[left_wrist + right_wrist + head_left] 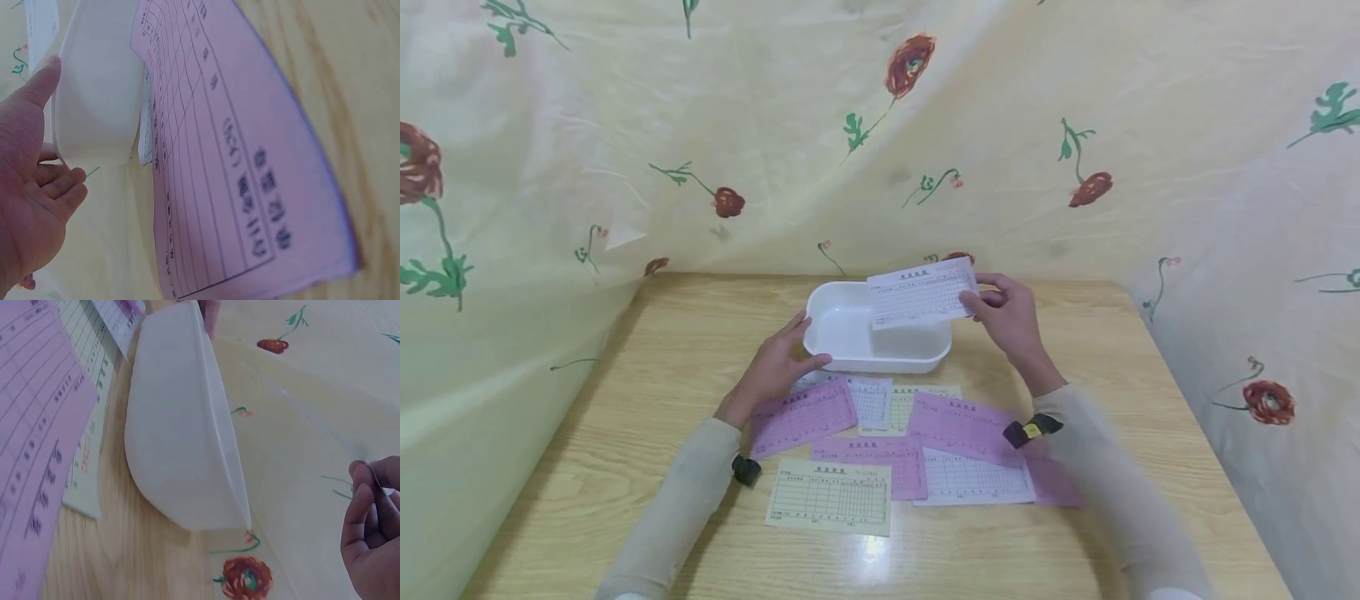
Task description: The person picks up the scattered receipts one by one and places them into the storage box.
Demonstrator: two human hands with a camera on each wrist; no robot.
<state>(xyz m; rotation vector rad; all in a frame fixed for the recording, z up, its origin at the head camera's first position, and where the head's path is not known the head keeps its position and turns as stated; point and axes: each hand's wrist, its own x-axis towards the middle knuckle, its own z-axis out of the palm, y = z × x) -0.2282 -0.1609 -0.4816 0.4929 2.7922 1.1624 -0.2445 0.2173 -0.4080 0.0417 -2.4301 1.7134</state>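
Observation:
A white plastic tub (880,365) stands on the table. My left hand (775,364) holds its left end, thumb at the near side and fingers along the rim; the left wrist view shows the thumb on the rim (55,106). Above the tub's right half, a white printed form slip (917,293) hangs tilted, its right edge pinched between the thumb and fingers of my right hand (1011,321). In the right wrist view the slip (306,412) appears nearly edge-on, apart from the tub. The slip hides part of the tub's inside.
Several form slips lie overlapping before the tub: a pink slip (805,417) near the left wrist, another pink slip (962,425) by the right forearm, a white slip (977,479) and a yellow slip (831,497) nearest the front. A flowered cloth (820,125) hangs behind the wooden table (685,350).

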